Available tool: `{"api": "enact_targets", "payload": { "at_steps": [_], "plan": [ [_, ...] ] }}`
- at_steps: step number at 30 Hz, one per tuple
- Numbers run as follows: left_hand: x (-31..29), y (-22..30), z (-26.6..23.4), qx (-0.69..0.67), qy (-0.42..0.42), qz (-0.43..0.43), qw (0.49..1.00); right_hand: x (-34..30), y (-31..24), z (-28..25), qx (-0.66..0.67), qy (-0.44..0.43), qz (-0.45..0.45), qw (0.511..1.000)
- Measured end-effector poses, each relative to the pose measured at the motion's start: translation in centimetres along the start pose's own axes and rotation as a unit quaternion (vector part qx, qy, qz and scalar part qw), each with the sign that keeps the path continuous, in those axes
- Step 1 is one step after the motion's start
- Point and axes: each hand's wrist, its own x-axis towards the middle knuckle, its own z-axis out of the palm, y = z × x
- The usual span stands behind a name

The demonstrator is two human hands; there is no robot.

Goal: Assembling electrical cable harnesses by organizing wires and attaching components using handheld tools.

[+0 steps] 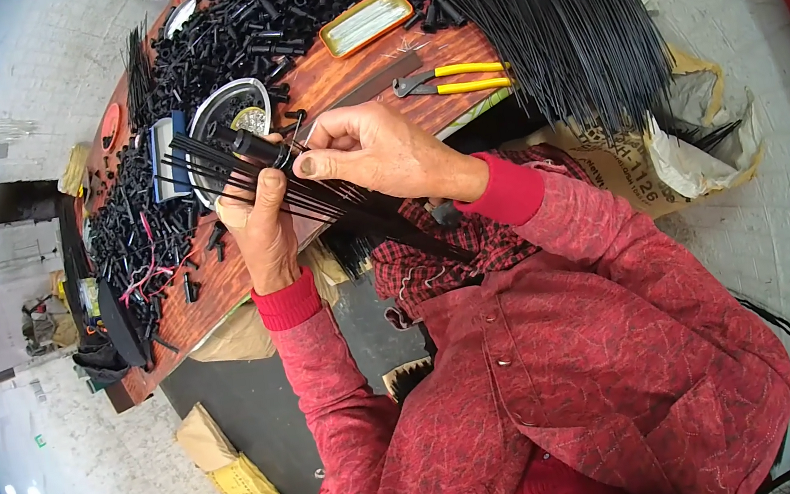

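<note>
My left hand (261, 230) is closed around a bundle of thin black rods (340, 212), which fan out past the fingers and run down toward my lap. A short black cylinder (258, 147) sits among the rods at its upper side. My right hand (377, 153) is bent over the cylinder's end, thumb and fingers pinched together. What lies between those fingertips is too small to make out. Just behind the hands stands a metal-rimmed bowl (203, 187) with small pale pieces in it, partly hidden by the rods.
The reddish wooden table (331, 79) carries heaps of black tubular parts (253, 29). An orange tray (325, 38) of pale sticks and yellow-handled pliers (473, 85) lie behind my right hand. Many long black rods (564, 11) overhang the right edge, above a sack (632, 175). Pink string (154, 271) lies left.
</note>
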Motion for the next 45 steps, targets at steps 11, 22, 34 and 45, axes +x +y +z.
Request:
{"api": "enact_targets", "payload": {
  "at_steps": [11, 22, 34, 45],
  "plan": [
    [0.1, 0.0, -0.2, -0.010, 0.013, -0.001, 1.000, -0.4, 0.1, 1.0, -0.079, 0.045, 0.004, 0.996],
    [-0.4, 1.0, 2.1, -0.009, 0.025, -0.019, 0.999, -0.5, 0.3, 1.6, -0.149, 0.151, -0.066, 0.975],
    [-0.5, 3.7, 2.3, 0.197, 0.036, -0.035, 0.979, -0.5, 0.9, 1.3, -0.043, 0.113, -0.043, 0.992],
    [-1.4, 2.5, 1.7, 0.147, 0.094, 0.002, 0.985, -0.7, 0.8, 2.0, -0.094, 0.123, -0.062, 0.986]
  ]
}}
